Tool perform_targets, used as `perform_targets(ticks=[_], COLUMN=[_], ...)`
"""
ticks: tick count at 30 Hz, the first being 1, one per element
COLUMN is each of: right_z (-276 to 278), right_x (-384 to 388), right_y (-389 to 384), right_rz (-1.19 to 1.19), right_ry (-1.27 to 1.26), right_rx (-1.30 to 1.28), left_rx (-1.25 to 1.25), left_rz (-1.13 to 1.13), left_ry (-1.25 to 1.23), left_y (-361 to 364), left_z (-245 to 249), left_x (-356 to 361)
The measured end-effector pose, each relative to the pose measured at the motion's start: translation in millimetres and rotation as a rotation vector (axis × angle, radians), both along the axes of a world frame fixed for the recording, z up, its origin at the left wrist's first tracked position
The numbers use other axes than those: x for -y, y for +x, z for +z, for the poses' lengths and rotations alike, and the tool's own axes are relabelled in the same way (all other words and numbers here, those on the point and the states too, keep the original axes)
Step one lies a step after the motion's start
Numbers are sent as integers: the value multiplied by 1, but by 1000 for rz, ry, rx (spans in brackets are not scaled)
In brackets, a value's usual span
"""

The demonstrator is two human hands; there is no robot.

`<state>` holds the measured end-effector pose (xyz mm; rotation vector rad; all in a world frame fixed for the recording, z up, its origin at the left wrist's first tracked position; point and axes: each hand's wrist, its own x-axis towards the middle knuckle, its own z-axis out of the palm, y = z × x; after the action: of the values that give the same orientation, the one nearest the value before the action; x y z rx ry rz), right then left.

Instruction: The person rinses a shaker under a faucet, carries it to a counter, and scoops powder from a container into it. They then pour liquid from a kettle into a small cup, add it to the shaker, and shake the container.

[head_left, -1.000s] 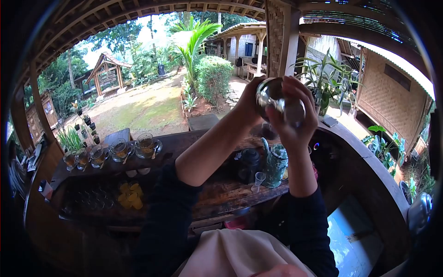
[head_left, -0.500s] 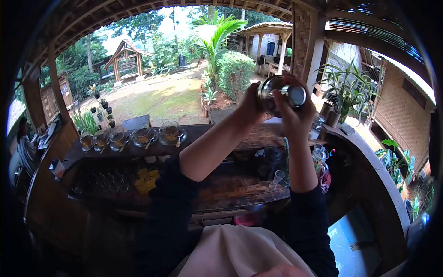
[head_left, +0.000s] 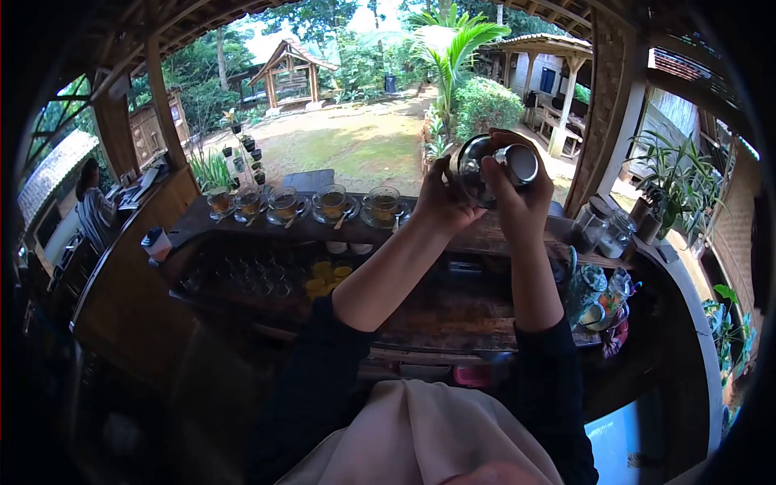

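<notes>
A shiny metal cocktail shaker [head_left: 474, 166] is held up at chest height over the wooden counter [head_left: 453, 323], tilted so its round end faces me. My left hand [head_left: 443, 202] grips its left side and underside. Around the right side and the narrow end is wrapped my right hand [head_left: 524, 206], thumb lying along the metal. Part of the shaker is hidden behind my fingers. Left of my forearms stands a row of several glass cups [head_left: 331, 204] of brownish drink, on saucers with spoons.
Upside-down glasses [head_left: 255, 275] and yellow items [head_left: 326, 277] sit on the lower shelf at left. Lidded glass jars [head_left: 617, 234], a glass pitcher [head_left: 586, 287] and potted plants [head_left: 667, 178] are at right. Another person [head_left: 97, 210] is at far left.
My view has swung left, so the counter and garden sit farther right in the picture. Both hands stay on the shaker, held at nearly the same spot before me.
</notes>
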<state>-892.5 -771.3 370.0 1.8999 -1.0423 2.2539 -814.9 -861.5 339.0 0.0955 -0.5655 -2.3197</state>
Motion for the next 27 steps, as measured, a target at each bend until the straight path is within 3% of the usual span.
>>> perform_targets(ticks=[1, 3, 4, 5, 6, 9, 10, 12, 13, 14, 16, 19, 21, 22, 24, 25, 26, 27], right_z=[1, 12, 4, -6, -14, -58, -23, -28, -35, -38, -34, -22, -35, -41, -61, -42, -45, -48], right_x=[-5, -35, -50, -65, -50, 2, -16, 51, 55, 53, 47, -20, -36, -27, -8, 1, 36, 58], right_y=[9, 49, 59, 80, 94, 127, 105, 130, 145, 153, 167, 187, 202, 210, 225, 207, 215, 224], right_rz=[-63, -142, -136, -130, -108, 53, 1, 103, 254, 270, 145, 104, 244, 258, 383, 374, 340, 373], right_ry=[-102, -504, -560, -770, -778, -1112, -700, -358, 166, 167, -126, -476, -908, -916, -956, -732, -654, -473], right_rx=[-147, -583, -812, -935, -929, -540, -886, -433, -102, -96, -400, -865, -818, -811, -392, -642, -595, -474], left_rx=[4, -759, -756, -707, -659, -627, -529, -493, -454, -414, -384, -590, -713, -681, -562, -554, -944, -943], left_rz=[18, -602, -580, -501, -423, -433, -227, -102, 4, 110, 227, 47, -77, -122, -37, 83, -553, -541], left_ry=[-7, -282, -284, -353, -425, -536, -285, -191, -113, -29, 33, -273, -495, -958, -738, -230, -283, -284], left_y=[12, 42, 62, 83, 100, 134, 149, 154, 155, 158, 175, 213, 231, 238, 252, 260, 253, 257], left_z=[-3, -20, -18, -5, 4, -7, -8, -42, -64, -85, -82, -58, -46, -60, -70, -61, -69, -75], left_x=[3, 4, -14, -44, -58, -32, -27, 4, 30, 51, 62, -6, -32, -1, 2, -20, 3, 7])
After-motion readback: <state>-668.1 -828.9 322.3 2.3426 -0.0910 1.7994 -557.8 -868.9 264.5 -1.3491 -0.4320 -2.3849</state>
